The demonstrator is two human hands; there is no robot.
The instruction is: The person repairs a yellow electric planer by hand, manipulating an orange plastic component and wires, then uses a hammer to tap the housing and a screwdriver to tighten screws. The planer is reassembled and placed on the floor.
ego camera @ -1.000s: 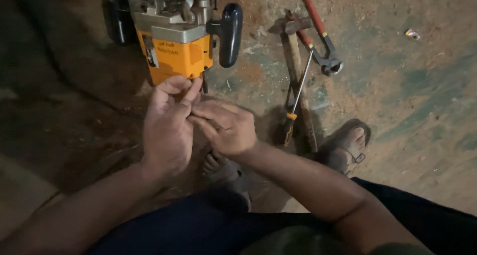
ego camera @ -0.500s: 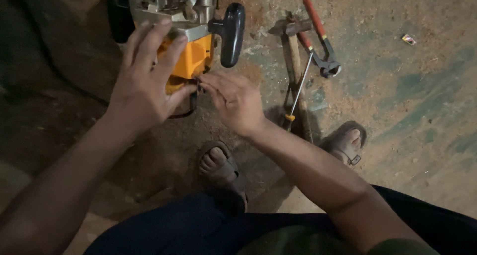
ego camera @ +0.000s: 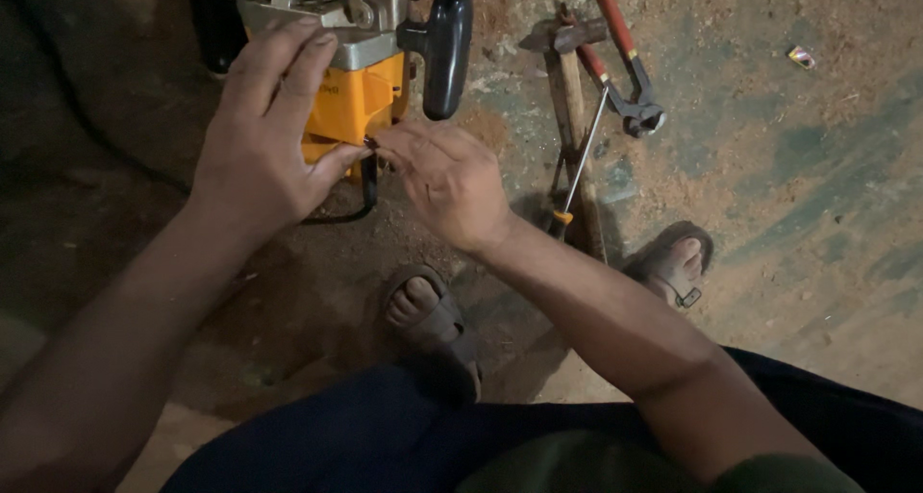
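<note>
Router, yellow body with grey metal top, stands on the dusty floor at upper centre-left of view, top cut off by the frame edge. Black side handle projects from its right flank; a second dark handle shows dimly at its left.

Left hand: laid over the front left of the router body, fingers spread upward across the grey top and yellow casing, thumb pressed toward the lower edge. Palm partly open, resting against the casing rather than wrapped round it.

Right hand: just beside the left thumb, at the lower right corner of the yellow body. Fingertips pinched together on something small and dark; what it is cannot be told. A black cord loops on the floor beneath both hands.

Further right, well apart from the hands: hammer with wooden shaft, screwdriver lying across it, pincers with red handles. Small scrap near the upper right.

Lower frame: two sandalled feet, one below the hands, one to the right of the screwdriver.
</note>
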